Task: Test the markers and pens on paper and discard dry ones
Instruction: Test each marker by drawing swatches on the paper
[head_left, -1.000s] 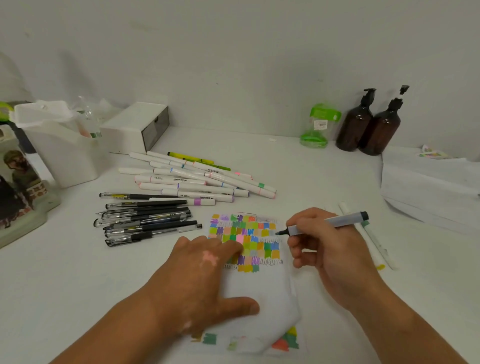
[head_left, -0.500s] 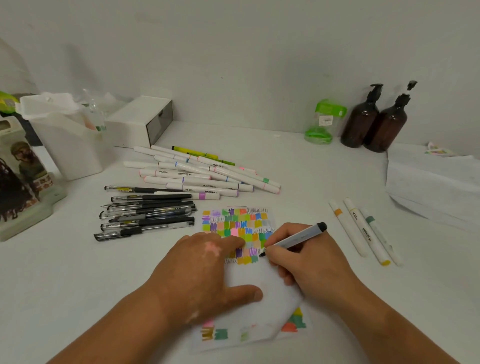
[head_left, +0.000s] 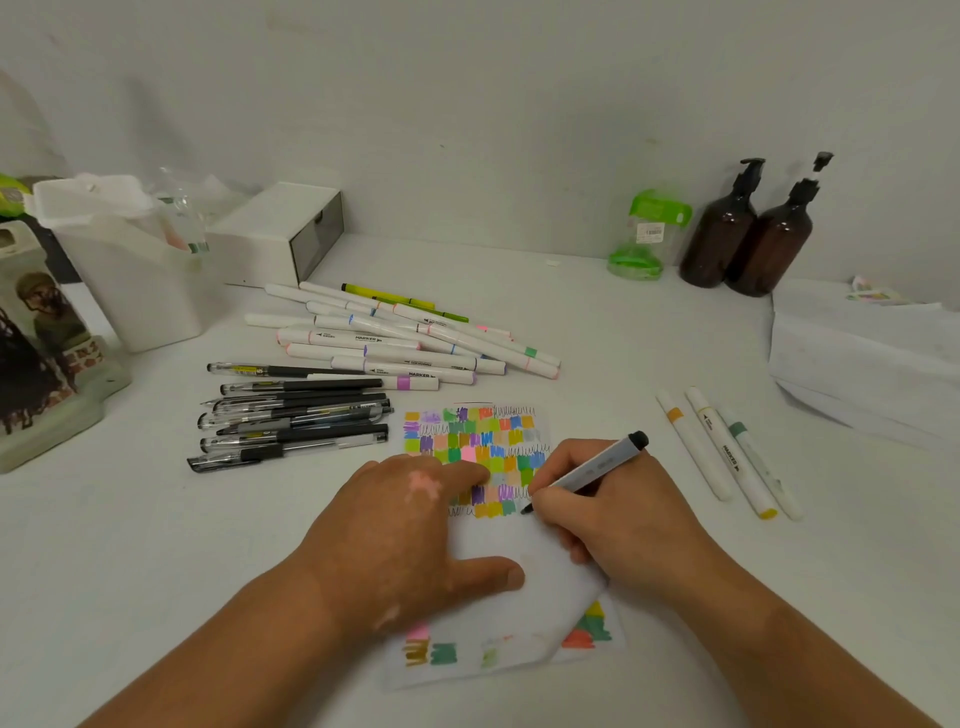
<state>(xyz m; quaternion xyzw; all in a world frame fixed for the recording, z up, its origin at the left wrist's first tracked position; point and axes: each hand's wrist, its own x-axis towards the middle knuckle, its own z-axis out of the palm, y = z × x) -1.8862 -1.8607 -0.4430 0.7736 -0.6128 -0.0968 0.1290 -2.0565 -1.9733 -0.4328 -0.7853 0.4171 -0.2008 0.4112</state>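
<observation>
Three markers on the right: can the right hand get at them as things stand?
Probably not yet. The markers lie close beside the right hand with open table between, but its grip is taken by the grey pen, which it must put down first.

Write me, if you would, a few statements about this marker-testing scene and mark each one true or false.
1. The right hand grips a grey marker with its tip down on the paper. True.
2. The left hand is holding a pen. False: it rests flat on the paper and holds nothing.
3. Three markers lie to the right of the paper, apart from the big pile. True.
4. The two brown pump bottles stand at the far left. False: they stand at the back right, beside a green container.
5. The black pens lie to the left of the paper. True.
</observation>
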